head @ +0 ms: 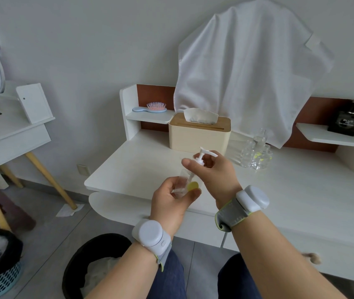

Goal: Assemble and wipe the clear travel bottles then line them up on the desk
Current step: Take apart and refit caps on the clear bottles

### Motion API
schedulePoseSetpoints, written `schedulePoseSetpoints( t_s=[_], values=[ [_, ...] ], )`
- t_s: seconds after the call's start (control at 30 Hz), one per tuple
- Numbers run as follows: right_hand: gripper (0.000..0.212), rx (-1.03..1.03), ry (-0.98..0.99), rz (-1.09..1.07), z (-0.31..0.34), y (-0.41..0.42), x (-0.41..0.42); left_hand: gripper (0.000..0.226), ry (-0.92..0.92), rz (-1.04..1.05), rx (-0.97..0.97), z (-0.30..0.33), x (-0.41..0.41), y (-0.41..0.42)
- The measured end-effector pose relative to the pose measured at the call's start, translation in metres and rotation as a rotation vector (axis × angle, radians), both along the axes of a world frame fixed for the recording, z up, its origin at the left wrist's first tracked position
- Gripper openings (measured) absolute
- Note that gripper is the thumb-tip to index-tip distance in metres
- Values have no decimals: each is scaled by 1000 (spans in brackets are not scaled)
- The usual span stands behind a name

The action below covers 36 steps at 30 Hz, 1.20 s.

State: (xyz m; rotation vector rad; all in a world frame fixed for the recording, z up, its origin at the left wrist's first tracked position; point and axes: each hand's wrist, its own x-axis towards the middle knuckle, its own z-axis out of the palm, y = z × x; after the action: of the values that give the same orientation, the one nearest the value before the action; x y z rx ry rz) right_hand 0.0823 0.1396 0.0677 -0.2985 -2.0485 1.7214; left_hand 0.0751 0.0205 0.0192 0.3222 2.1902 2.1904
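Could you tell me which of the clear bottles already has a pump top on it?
The bottle held in both hands: the right hand grips its white pump. The bottles grouped beside the tissue box show none.

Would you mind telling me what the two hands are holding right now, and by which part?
One clear pump bottle: the left hand grips its lower body, and the right hand pinches the white pump head at the collar.

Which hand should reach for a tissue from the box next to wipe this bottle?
Probably the right hand: it only pinches the pump top and sits nearer the tissue box. The left hand grips the bottle body from below, so it should keep supporting it.
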Motion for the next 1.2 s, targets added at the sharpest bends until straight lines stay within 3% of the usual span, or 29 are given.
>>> schedulePoseSetpoints(
  t_s=[0.53,0.73,0.9,1.2],
  values=[
    [43,-231,-30,130,2,4,1,30,-25,18,35,-3,-2,-1],
    [56,-96,-30,-10,4,0,1,30,-18,15,30,-1,0,-2],
    [50,8,-6,-88,4,-1,2,31,-8,-3,5,2,3,-2],
    [57,19,-12,36,4,3,7,29,-28,8,28,-2,2,-2]
  ],
)
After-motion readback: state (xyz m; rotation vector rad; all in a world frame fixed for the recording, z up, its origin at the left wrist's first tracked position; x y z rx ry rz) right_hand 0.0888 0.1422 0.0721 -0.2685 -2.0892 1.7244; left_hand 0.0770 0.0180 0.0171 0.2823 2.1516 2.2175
